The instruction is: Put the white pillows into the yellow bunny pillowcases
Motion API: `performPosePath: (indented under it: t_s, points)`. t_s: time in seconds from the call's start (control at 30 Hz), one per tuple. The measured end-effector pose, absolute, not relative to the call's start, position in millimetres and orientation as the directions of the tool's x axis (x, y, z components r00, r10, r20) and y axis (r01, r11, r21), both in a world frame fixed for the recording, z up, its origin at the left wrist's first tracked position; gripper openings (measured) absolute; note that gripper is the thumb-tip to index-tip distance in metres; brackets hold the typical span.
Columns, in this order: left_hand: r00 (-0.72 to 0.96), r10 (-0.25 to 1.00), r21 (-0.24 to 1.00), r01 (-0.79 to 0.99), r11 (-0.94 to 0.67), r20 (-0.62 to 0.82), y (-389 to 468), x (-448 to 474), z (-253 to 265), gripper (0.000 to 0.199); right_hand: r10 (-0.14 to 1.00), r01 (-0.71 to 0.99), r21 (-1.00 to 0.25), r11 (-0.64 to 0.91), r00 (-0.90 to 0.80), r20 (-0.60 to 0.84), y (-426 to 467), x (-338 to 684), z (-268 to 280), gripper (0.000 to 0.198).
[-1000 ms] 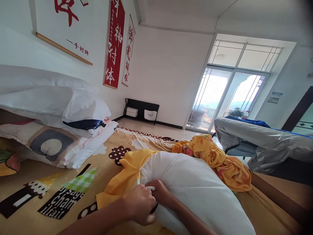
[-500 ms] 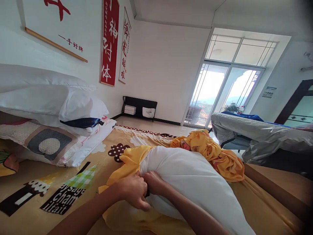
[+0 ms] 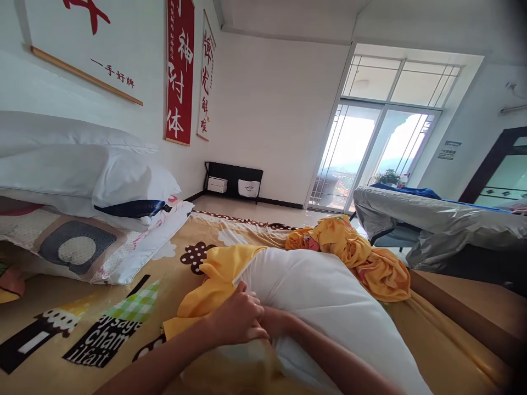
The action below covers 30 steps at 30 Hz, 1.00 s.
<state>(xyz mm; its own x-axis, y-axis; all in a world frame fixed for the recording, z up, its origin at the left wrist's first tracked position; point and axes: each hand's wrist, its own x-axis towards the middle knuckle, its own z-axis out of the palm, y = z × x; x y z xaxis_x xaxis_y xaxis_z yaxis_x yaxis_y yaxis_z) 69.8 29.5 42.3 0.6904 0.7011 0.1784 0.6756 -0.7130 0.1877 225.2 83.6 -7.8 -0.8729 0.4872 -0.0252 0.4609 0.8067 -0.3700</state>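
A plump white pillow (image 3: 325, 296) lies in front of me, its left end inside a yellow pillowcase (image 3: 218, 269). My left hand (image 3: 241, 315) is closed at the pillowcase's opening, gripping the yellow cloth, its thumb pointing right. Pressed close against it on the right, my right hand (image 3: 275, 322) rests at the pillow's edge with curled fingers. Those fingers are partly covered by the left hand and blurred, so what they hold is hidden. Loose yellow cloth spreads left of and below both hands.
Beneath everything is a tan printed sheet (image 3: 164, 307). Stacked pillows (image 3: 82, 175) stand at the left. A crumpled orange-yellow cloth (image 3: 349, 249) lies beyond the pillow. At the right is a plastic-covered table (image 3: 432, 214), with a dark bench (image 3: 233, 175) by the far wall.
Both hands have shifted slightly right along the pillow's edge. The right hand has slid lower and behind the left. The yellow cloth beneath has moved, and the view has turned slightly.
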Motion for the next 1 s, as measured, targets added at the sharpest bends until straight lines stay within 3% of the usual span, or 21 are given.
performPosePath:
  t_s: [0.1, 0.2, 0.27, 0.37, 0.43, 0.53, 0.67, 0.77, 0.9, 1.0]
  points:
    - [0.612, 0.765, 0.143, 0.754, -0.641, 0.199, 43.9, 46.2, 41.6, 0.037, 0.345, 0.332, -0.575, 0.747, -0.934, -0.091, 72.5, 241.9, 18.6, 0.029]
    - [0.594, 0.778, 0.103, 0.777, -0.621, 0.204, 53.8, 33.6, 27.2, 0.035, 0.333, 0.325, -0.697, 0.639, -0.934, -0.13, 79.6, 257.8, 57.0, 0.043]
    - [0.63, 0.754, 0.054, 0.76, -0.648, 0.185, 54.1, 35.7, 18.3, 0.032, 0.512, 0.472, -0.6, 0.646, -0.851, -0.118, 98.5, 268.3, 79.9, 0.044]
    - [0.67, 0.726, -0.052, 0.739, -0.672, 0.155, 48.1, 46.1, 14.6, 0.033, 0.832, 0.768, -0.337, 0.544, -0.545, 0.1, 138.1, 285.8, 96.3, 0.041]
    - [0.684, 0.717, -0.101, 0.73, -0.676, 0.137, 44.1, 50.7, 16.5, 0.034, 0.908, 0.88, -0.237, 0.412, -0.374, 0.19, 159.7, 296.8, 91.2, 0.044]
    - [0.68, 0.718, -0.092, 0.733, -0.674, 0.15, 42.5, 50.0, 18.9, 0.031, 0.956, 0.95, -0.14, 0.278, -0.258, 0.141, 170.9, 304.4, 65.8, 0.046]
    - [0.571, 0.78, 0.048, 0.798, -0.6, 0.254, 46.0, 45.1, 18.5, 0.021, 0.966, 0.969, 0.002, 0.246, -0.245, 0.088, 156.8, 297.6, 36.7, 0.035]
    - [0.469, 0.814, 0.14, 0.831, -0.538, 0.342, 53.0, 45.9, 17.9, 0.016, 0.961, 0.968, 0.095, 0.232, -0.243, 0.129, 136.2, 292.2, 38.3, 0.031]
    - [0.337, 0.813, 0.115, 0.892, -0.437, 0.476, 71.5, 49.6, 22.8, 0.024, 0.944, 0.956, 0.185, 0.227, -0.263, 0.2, 96.5, 288.2, 57.1, 0.038]
    - [0.212, 0.824, 0.186, 0.916, -0.354, 0.526, 83.8, 50.9, 34.8, 0.025, 0.902, 0.94, 0.241, 0.241, -0.309, 0.302, 66.0, 283.9, 67.7, 0.038]
